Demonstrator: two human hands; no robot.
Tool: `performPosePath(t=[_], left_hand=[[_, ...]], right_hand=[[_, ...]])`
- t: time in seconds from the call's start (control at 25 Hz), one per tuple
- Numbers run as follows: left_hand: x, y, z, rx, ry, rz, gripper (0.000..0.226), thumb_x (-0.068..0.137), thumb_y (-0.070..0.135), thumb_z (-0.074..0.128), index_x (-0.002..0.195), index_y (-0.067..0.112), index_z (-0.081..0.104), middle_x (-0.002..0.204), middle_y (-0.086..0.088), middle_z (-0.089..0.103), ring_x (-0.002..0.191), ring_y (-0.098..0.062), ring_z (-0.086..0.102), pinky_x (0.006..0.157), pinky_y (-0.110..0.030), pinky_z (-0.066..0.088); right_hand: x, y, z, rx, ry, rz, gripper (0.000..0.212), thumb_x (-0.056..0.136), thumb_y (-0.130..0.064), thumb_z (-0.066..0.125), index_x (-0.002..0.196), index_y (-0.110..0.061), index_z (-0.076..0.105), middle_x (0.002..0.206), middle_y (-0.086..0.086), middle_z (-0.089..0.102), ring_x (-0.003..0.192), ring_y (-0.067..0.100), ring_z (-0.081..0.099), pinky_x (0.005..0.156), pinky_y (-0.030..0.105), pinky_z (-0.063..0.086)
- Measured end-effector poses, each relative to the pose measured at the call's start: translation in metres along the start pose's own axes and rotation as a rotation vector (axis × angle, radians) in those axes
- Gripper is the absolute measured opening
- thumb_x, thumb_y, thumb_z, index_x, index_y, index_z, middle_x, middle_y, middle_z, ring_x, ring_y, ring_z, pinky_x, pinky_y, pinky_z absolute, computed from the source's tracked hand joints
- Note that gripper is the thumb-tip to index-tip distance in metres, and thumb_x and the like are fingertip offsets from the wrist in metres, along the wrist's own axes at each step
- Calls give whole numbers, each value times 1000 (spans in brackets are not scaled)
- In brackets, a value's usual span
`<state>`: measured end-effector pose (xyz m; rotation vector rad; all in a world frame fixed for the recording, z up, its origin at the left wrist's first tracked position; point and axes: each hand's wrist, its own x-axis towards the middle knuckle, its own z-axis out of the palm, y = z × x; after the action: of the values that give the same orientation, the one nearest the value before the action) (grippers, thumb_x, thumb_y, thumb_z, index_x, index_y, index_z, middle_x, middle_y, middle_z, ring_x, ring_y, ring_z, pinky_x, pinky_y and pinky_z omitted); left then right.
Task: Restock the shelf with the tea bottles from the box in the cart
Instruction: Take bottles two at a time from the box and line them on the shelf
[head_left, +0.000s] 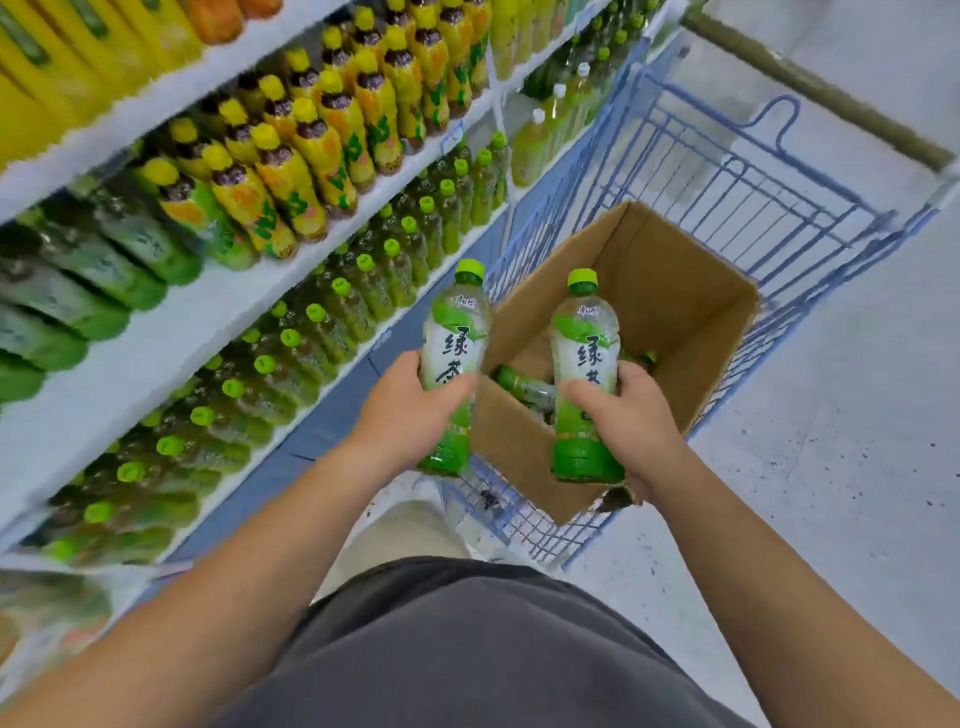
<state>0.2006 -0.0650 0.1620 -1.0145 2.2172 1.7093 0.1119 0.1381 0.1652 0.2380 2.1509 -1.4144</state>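
Left hand (410, 410) is gripping left bottle (452, 338) around its middle, fingers curled, holding it upright just left of the box (665, 291). Right hand (634, 421) is gripping right bottle (584, 353) the same way, upright over the box. Spare bottles (524, 387) are lying inside the box, which is sitting in the cart (727, 171); the shelf (171, 332) is standing at left.

The shelf (156, 332) runs along the left, with the cart (769, 192) just right of it on the floor (831, 441). The box (675, 312) sits in the cart's near end, other bottles (522, 387) lying inside. The left grip (410, 410) holds the left bottle (454, 332) at the box's left edge; the right grip (634, 421) holds the right bottle (584, 338) over its near side.
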Motion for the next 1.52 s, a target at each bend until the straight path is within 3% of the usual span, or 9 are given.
performPosePath(t=[0.16, 0.32, 0.44, 0.68, 0.84, 1.0, 1.12, 1.36, 1.52], left_hand=[[-58, -27, -18, -107, 236, -48, 27, 90, 40, 69, 110, 24, 61, 100, 2, 69, 87, -17, 68, 73, -39, 57], [-119, -57, -46, -163, 450, -84, 24, 91, 38, 69, 110, 27, 59, 95, 11, 66, 79, -5, 64, 59, -25, 47], [-162, -84, -71, -216, 601, -131, 29, 89, 41, 71, 111, 26, 61, 97, 7, 67, 82, -10, 66, 62, -28, 50], [-224, -138, -120, -395, 792, -195, 33, 86, 43, 74, 112, 26, 62, 101, 3, 71, 86, -17, 71, 76, -41, 61], [-251, -181, -158, -453, 848, -207, 37, 85, 37, 77, 116, 25, 60, 103, 5, 72, 87, -12, 71, 74, -35, 61], [-271, -227, -210, -458, 856, -208, 52, 79, 31, 83, 123, 23, 56, 107, 7, 70, 92, -10, 70, 76, -32, 59], [-278, -257, -254, -447, 812, -214, 39, 79, 26, 83, 111, 27, 60, 102, 7, 72, 89, -11, 71, 79, -36, 61], [-244, -305, -330, -363, 776, -218, 36, 76, 22, 85, 107, 24, 66, 94, 11, 73, 84, -6, 70, 68, -22, 56], [-191, -338, -349, -359, 785, -198, 35, 75, 27, 86, 103, 31, 65, 93, 13, 74, 75, 2, 69, 64, -19, 57]], right_hand=[[-25, -6, 19, -111, -149, -123, 20, 86, -21, 75, 104, -18, 67, 89, 1, 73, 69, 13, 68, 55, 25, 54], [-51, -17, 58, -286, -335, -251, 17, 85, -19, 76, 99, -20, 66, 86, -7, 69, 72, 5, 62, 47, 11, 42], [-79, -25, 99, -340, -455, -294, 21, 84, -20, 76, 103, -21, 67, 94, -2, 73, 78, 10, 66, 60, 24, 49], [-132, -34, 182, -401, -621, -370, 21, 82, -19, 76, 100, -24, 65, 94, -3, 72, 84, 18, 70, 72, 36, 57], [-165, -31, 245, -410, -698, -364, 22, 80, -20, 78, 98, -24, 66, 96, 3, 74, 87, 26, 73, 79, 48, 62], [-198, -29, 317, -451, -712, -387, 25, 79, -19, 80, 99, -24, 65, 97, 1, 73, 87, 22, 72, 78, 43, 61], [-217, -26, 367, -486, -696, -383, 28, 78, -17, 80, 100, -23, 64, 98, 0, 72, 88, 19, 71, 74, 38, 59], [-217, -30, 462, -570, -697, -451, 24, 81, -19, 78, 96, -29, 62, 89, -11, 68, 81, 8, 65, 61, 27, 50], [-181, -18, 518, -615, -673, -500, 22, 76, -25, 80, 92, -29, 66, 92, -10, 71, 86, 13, 69, 74, 36, 58]])
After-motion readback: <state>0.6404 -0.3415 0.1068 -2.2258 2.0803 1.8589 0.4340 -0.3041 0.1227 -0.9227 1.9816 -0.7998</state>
